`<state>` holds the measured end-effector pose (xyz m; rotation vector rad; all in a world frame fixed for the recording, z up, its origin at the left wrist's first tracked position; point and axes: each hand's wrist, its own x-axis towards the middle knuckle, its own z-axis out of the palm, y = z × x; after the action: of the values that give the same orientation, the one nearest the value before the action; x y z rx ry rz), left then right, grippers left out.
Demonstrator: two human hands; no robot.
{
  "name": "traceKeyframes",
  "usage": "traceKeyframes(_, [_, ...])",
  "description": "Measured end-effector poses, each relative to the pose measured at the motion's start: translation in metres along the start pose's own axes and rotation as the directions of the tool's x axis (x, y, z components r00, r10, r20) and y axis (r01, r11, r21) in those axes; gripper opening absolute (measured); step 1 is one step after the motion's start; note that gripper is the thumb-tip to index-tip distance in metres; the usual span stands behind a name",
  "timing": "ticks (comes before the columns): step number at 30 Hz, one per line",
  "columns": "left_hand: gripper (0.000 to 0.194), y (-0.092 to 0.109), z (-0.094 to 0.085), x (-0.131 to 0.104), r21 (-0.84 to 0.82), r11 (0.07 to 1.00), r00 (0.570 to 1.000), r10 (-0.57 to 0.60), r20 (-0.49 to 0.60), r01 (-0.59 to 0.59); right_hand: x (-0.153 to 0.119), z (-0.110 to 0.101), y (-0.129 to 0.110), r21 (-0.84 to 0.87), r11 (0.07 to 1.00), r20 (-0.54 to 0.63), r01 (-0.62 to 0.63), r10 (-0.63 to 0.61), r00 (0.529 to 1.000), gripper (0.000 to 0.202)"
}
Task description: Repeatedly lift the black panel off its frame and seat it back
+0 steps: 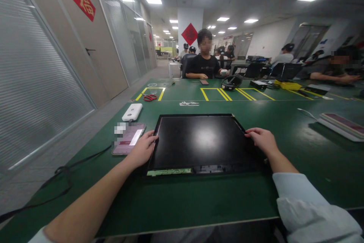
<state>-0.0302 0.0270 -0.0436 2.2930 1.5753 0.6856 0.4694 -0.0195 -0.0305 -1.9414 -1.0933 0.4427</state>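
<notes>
"Where is the dark panel [184, 144] placed?"

"It is set in the middle of the near part of the green tabletop [199, 205], with its glossy face turned up. Whether its underside is fully rested on the surface or slightly lifted cannot be told."

"And how is it held?"

"By both hands, one at each side. Its left edge is pinched between the thumb and fingers of the left hand [146, 145], and its right edge is pinched by the right hand [260, 140]."

"What can be counted as done?"

"A two-sided hold is established, and the glossy face is seen to be bordered by a thin dark rim."

"What is left?"

"Along the near edge, a green strip [169, 172] is exposed, with no cover seen over it; that edge may be judged open rather than closed up. Whether anything there is fastened cannot be made out."

"Are other things being handled?"

"None. A phone [133, 133] is laid just beside the left hand, with a white power bank [132, 112] beyond it. Red-handled scissors [150, 97] are left farther off, and a pale flat device [341, 123] is placed well apart on the right."
</notes>
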Motion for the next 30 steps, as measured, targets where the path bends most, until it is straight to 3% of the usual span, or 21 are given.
traceKeyframes(10, [0.057,0.010,-0.001,0.002,0.040,0.998,0.998,-0.051,-0.044,0.053,0.002,0.004,0.002,0.087,0.996,-0.038,0.027,-0.024,0.999,0.028])
traceKeyframes(18, [0.057,0.010,-0.006,0.001,-0.174,0.978,0.992,-0.124,-0.033,0.117,0.005,0.010,0.006,0.148,0.988,-0.025,0.040,-0.037,0.999,0.030])
traceKeyframes(22, [0.058,0.013,-0.009,0.002,-0.310,0.935,0.979,-0.199,-0.047,0.176,0.008,0.013,0.006,0.095,0.992,0.003,0.079,-0.079,0.997,0.027])
traceKeyframes(24, [0.060,0.019,-0.012,0.001,-0.466,0.855,0.963,-0.268,-0.019,0.228,0.009,0.013,0.007,0.066,0.994,0.007,0.087,-0.087,0.996,0.027])
traceKeyframes(27, [0.060,0.031,-0.014,0.000,-0.730,0.617,0.919,-0.391,0.039,0.293,0.010,0.012,0.007,0.046,0.996,0.000,0.082,-0.082,0.997,0.028])
traceKeyframes(30, [0.060,0.040,-0.015,-0.002,-0.844,0.414,0.867,-0.486,0.111,0.341,0.009,0.011,0.006,0.029,0.996,-0.002,0.080,-0.080,0.997,0.028])
